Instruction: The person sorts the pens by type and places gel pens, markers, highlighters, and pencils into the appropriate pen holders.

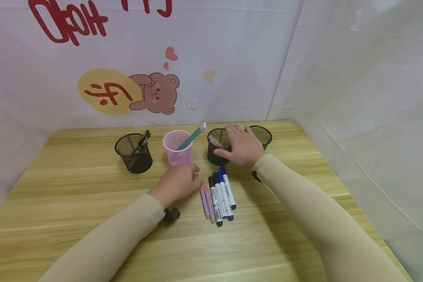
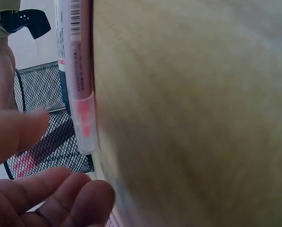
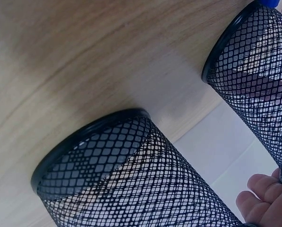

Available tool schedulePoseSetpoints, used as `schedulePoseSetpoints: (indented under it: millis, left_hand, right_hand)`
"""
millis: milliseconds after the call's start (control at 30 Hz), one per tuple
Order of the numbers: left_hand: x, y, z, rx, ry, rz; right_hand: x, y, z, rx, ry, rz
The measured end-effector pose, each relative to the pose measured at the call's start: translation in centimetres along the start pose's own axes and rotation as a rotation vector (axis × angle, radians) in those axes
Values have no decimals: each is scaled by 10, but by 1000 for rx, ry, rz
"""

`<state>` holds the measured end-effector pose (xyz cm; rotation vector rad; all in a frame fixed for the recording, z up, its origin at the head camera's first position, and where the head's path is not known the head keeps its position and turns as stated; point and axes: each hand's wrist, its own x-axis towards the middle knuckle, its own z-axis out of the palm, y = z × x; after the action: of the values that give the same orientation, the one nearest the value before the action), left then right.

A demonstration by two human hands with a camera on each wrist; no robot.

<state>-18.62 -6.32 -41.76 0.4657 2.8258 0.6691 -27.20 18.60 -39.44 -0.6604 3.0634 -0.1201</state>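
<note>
Just nearer than the pink cup (image 1: 172, 140), left hand (image 1: 179, 181), grip parted, empty; near-right of that cup, 2 pink highlighters (image 1: 205, 201); right of it, right hand (image 1: 244, 147), grip wide, at a black cup (image 1: 216, 158)

Arms (image 1: 112, 239) extd fwd, L hand (image 1: 179, 181) — loosely curved, R hand (image 1: 243, 145) — thumb (image 1: 222, 153) splayed
</note>
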Motion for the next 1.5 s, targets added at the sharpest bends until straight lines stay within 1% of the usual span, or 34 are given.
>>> schedulePoseSetpoints:
  millis: [133,333,500,667,1000,1300,1500]
  left_hand:
    - [-3,1,1,37,-55,20]
    - [-6,3,4,86,-91,56]
    - [-6,4,4,93,-118,57]
    - [-6,5,3,91,-129,42]
    - [-5,9,3,77,-131,39]
    - [-4,10,1,61,-166,10]
    - [-4,11,2,51,-174,-1]
  right_hand:
    - [-1,0,0,8,5,0]
    - [-1,0,0,16,10,-5]
    - [-1,0,0,15,14,-4]
    - [0,1,1,12,13,-5]
    - [0,2,1,4,8,-2]
    - [0,1,0,15,21,-11]
    - [-1,0,-1,18,15,-6]
